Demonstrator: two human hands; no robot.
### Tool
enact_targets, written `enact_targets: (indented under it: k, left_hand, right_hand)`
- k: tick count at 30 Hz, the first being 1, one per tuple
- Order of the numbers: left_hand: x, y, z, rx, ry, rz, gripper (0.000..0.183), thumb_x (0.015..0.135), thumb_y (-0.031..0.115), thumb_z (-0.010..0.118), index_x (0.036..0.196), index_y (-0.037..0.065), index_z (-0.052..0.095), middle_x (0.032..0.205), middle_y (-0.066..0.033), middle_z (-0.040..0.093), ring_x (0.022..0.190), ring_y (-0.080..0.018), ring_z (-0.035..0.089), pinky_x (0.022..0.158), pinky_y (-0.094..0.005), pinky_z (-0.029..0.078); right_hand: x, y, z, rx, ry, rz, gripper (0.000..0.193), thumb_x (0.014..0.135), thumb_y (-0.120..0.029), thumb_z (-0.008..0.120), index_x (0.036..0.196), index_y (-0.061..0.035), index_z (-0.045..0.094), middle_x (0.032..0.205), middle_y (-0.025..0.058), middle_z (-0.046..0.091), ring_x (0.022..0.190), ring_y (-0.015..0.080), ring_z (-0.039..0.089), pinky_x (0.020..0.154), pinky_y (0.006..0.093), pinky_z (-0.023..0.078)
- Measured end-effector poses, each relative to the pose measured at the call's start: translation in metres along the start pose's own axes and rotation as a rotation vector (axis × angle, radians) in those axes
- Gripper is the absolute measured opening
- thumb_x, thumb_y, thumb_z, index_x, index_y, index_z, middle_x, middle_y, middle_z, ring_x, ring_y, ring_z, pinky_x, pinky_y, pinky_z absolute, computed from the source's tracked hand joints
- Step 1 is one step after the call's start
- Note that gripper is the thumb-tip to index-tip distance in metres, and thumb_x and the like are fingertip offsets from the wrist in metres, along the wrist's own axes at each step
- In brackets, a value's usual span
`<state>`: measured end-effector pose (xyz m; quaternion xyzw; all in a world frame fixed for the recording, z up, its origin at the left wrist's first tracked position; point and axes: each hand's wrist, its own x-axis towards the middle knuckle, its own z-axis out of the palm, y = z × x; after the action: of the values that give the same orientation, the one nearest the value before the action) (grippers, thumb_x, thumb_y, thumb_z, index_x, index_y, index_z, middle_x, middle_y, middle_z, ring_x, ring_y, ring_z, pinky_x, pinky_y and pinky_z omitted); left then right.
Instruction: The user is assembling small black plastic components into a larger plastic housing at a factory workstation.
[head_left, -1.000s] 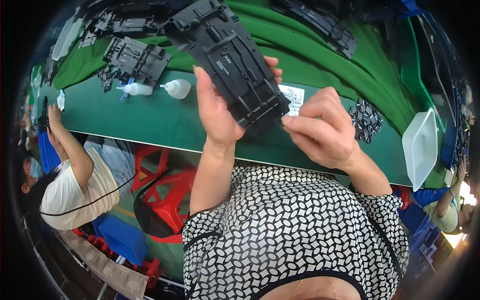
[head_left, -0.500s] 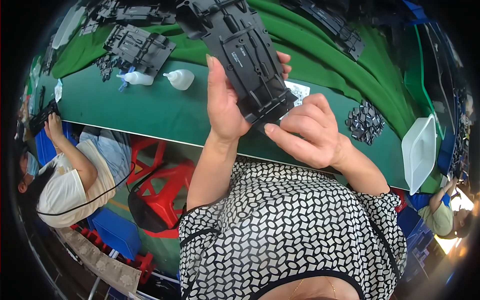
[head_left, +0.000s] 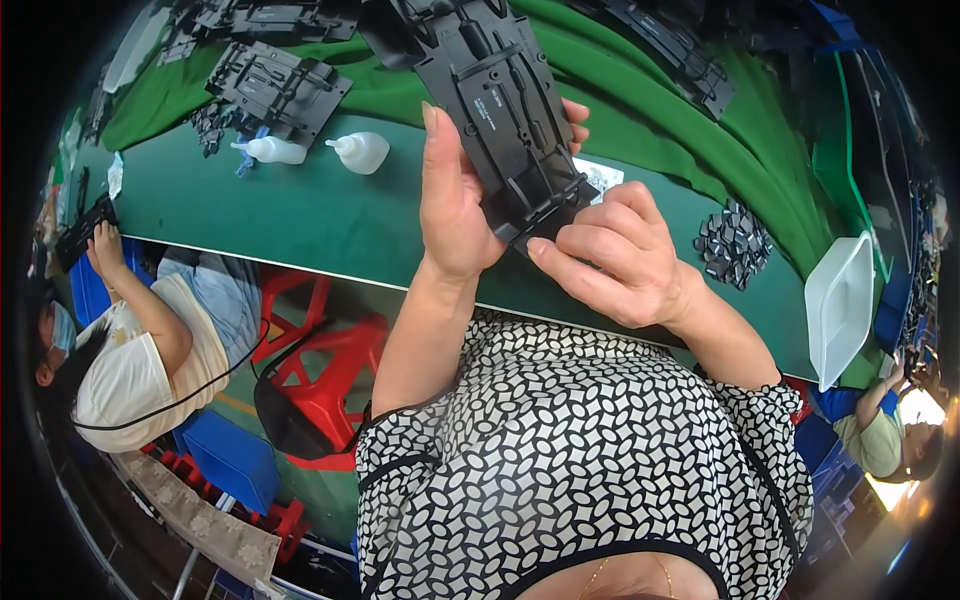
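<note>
A long black plastic toy-car chassis [head_left: 495, 100] with molded ribs and pale print is held tilted above the table. My left hand [head_left: 455, 205] wraps around it from below, the thumb along its left side and fingertips showing at its right edge. At the chassis's near end, my right hand [head_left: 620, 260] has its fingers curled and pinched by the corner. A small dark piece seems to sit at its thumb tip, but the fingers mostly hide it. To the right on the table lies a pile of small black plastic pieces [head_left: 735, 245].
Two white squeeze bottles [head_left: 360, 152] lie on the green table [head_left: 300, 215]. More black chassis [head_left: 280, 90] rest on green cloth [head_left: 640, 120]. A white tray [head_left: 840, 310] is at the right edge. A co-worker [head_left: 150, 350] sits left beside red stools [head_left: 340, 370]; another person is far right.
The chassis and my left hand have shifted very slightly right. My right hand stays at the chassis's near end, its fingers a little changed in angle.
</note>
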<state>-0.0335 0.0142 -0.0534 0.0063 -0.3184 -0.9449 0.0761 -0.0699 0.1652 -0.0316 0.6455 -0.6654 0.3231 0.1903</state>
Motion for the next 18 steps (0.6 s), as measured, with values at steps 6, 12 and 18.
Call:
enact_targets:
  k: [6, 12, 18]
  left_hand:
    - [-0.001, -0.0022, -0.0023, 0.004, -0.023, 0.007, 0.082, 0.09, 0.063, 0.013, 0.125, -0.006, 0.042, 0.117, -0.0245, 0.051, 0.103, -0.0309, 0.055, 0.093, -0.0417, 0.043]
    - [-0.0009, -0.0032, -0.001, 0.043, -0.037, 0.024, 0.081, 0.09, 0.063, 0.014, 0.124, -0.005, 0.043, 0.115, -0.0238, 0.052, 0.101, -0.0302, 0.055, 0.092, -0.0408, 0.043]
    - [0.0005, -0.0016, -0.0002, 0.043, -0.025, 0.07, 0.082, 0.089, 0.064, 0.016, 0.122, -0.005, 0.044, 0.113, -0.0223, 0.053, 0.1, -0.0297, 0.055, 0.091, -0.0402, 0.043]
  right_hand:
    - [0.001, 0.0002, 0.0, 0.017, -0.022, 0.0, 0.032, 0.059, -0.011, 0.063, 0.089, -0.0015, 0.065, 0.078, 0.0024, 0.054, 0.066, 0.0156, 0.051, 0.061, 0.0295, 0.036]
    - [0.0017, 0.0009, 0.0009, 0.022, -0.045, 0.017, 0.028, 0.06, -0.01, 0.064, 0.088, -0.0026, 0.064, 0.078, 0.0012, 0.054, 0.067, 0.0152, 0.052, 0.061, 0.0291, 0.038]
    - [0.0028, -0.0002, -0.003, -0.001, -0.045, 0.055, 0.026, 0.063, -0.008, 0.067, 0.088, -0.0049, 0.063, 0.078, 0.0003, 0.055, 0.068, 0.0153, 0.052, 0.061, 0.0289, 0.039]
